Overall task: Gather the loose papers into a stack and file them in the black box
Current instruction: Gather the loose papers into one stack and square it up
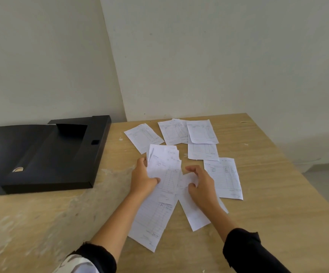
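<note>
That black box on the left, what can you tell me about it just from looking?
The black box is a flat, matte file case, apparently plastic or stiff card. It lies on the wooden table at the left, near the wall, closed with a flap folded over its top. A small rectangular slot shows near its far right edge and a metal-ringed finger hole at its near side. No paper or hand touches it.

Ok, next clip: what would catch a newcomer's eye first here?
First, the scatter of printed paper slips across the middle of the wooden table, some overlapping. Then the two hands at the near side of it: the left hand grips a small bunch of slips, while the right hand presses on another slip lying flat. At the table's left edge lies the black file box, flat.
</note>
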`<state>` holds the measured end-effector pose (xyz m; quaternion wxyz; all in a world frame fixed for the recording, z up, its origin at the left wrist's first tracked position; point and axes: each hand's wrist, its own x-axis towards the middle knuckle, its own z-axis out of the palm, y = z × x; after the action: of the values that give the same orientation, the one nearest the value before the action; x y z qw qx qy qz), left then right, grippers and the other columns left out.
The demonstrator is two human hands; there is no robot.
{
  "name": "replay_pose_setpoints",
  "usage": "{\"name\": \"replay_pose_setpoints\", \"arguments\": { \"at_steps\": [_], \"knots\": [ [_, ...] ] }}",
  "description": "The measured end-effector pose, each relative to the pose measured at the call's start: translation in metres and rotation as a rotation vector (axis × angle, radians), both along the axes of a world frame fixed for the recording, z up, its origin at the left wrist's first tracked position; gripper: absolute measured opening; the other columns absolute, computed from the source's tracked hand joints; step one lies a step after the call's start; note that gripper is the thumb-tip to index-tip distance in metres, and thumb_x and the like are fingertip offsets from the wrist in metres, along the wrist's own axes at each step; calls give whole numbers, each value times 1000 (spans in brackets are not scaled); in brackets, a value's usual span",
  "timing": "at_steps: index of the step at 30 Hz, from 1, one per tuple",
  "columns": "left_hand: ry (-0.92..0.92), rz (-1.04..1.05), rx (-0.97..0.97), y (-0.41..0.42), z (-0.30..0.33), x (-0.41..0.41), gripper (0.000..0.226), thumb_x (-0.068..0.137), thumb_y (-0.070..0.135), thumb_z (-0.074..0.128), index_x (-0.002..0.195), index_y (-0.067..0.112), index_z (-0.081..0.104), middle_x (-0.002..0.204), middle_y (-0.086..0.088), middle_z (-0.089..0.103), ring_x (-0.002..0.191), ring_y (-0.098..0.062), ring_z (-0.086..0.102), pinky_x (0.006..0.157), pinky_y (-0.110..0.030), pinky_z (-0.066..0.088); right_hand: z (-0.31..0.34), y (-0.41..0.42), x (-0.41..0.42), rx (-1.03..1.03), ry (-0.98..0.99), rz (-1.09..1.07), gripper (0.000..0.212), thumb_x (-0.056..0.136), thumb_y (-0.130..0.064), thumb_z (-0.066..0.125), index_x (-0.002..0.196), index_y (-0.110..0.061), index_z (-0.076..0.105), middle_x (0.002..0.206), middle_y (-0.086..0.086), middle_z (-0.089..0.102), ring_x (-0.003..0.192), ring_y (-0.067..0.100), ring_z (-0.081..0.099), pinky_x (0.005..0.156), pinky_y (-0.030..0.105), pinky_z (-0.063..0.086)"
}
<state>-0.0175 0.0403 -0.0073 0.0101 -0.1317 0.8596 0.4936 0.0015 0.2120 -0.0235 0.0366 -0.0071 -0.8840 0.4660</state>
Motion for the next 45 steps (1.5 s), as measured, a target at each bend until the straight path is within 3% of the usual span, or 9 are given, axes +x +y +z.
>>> {"name": "replay_pose_setpoints", "arguments": {
  "at_steps": [5,10,16,22,26,28,34,40,45],
  "knots": [
    [-23,-17,119,-28,6,6,27,80,12,64,104,16,53,107,-3,64,92,-18,63,76,-36,54,-2,10,14,373,19,81,34,83,-10,60,115,-19,56,125,-2,52,116,18,46,92,23,39],
    [-17,49,248,-34,2,17,25,88,16,55,113,17,55,108,-1,66,98,-19,63,81,-37,54,5,-3,20,462,-89,2,51,84,-36,61,128,-18,42,131,3,46,118,21,43,98,33,40],
    [45,113,224,-31,0,20,30,90,18,52,119,19,46,117,-3,59,100,-17,58,70,-27,51,19,-16,12,179,-225,-170,57,81,-16,68,130,-10,38,122,13,56,113,30,53,86,36,45],
    [207,298,372,-41,20,8,36,89,20,56,123,18,44,118,-6,58,99,-18,59,65,-27,50,34,-15,5,-9,-50,-407,7,92,-15,48,86,-14,52,88,7,64,74,22,55,64,34,44],
    [245,329,450,-36,28,2,38,89,19,57,124,20,43,114,-4,57,88,-14,60,63,-26,51,37,-30,6,-407,-232,-174,18,96,-20,40,105,-16,55,94,-1,64,78,13,61,63,29,51],
    [265,347,460,-29,28,0,38,89,17,56,125,17,41,114,-3,55,85,-12,59,61,-23,49,34,-36,7,-554,-326,-37,22,95,-31,43,105,-20,59,97,0,70,85,19,68,75,41,58],
    [264,378,536,-19,29,-10,36,90,12,54,123,14,41,113,-5,55,95,-17,58,65,-26,52,27,-31,2,-330,-265,-5,38,80,-14,69,113,-21,51,103,-5,63,88,12,62,71,30,54],
    [257,387,612,-41,34,-19,36,88,6,53,122,16,49,111,-3,60,98,-20,59,71,-32,52,37,-3,-14,-255,-118,-389,28,89,-3,50,117,-9,50,96,2,54,78,15,51,66,30,42],
    [-10,96,558,-14,19,-15,26,83,3,54,108,9,60,111,-14,67,101,-33,63,89,-50,52,49,-17,-29,-444,-152,-208,25,91,-4,37,107,-16,54,96,1,62,82,13,58,63,26,48]
  ]
}}
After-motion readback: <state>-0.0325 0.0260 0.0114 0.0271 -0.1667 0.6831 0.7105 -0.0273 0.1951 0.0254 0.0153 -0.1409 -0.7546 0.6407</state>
